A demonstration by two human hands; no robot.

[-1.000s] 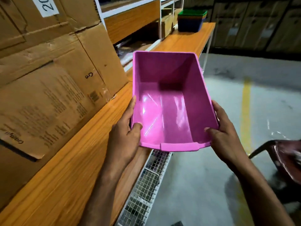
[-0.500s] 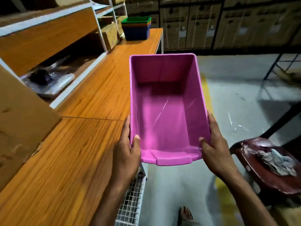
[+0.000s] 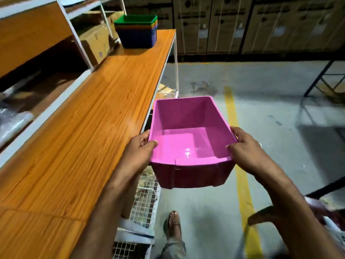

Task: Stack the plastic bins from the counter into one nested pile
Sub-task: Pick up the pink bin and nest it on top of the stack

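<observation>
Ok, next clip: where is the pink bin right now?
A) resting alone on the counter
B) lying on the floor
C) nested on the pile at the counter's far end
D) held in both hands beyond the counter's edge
D: the left hand and right hand grip the pink bin by its near corners over the floor, beside the counter; the nested pile stands apart at the far end.

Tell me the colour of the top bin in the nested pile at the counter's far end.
Green: the top bin shows its green rim in the head view.
</observation>
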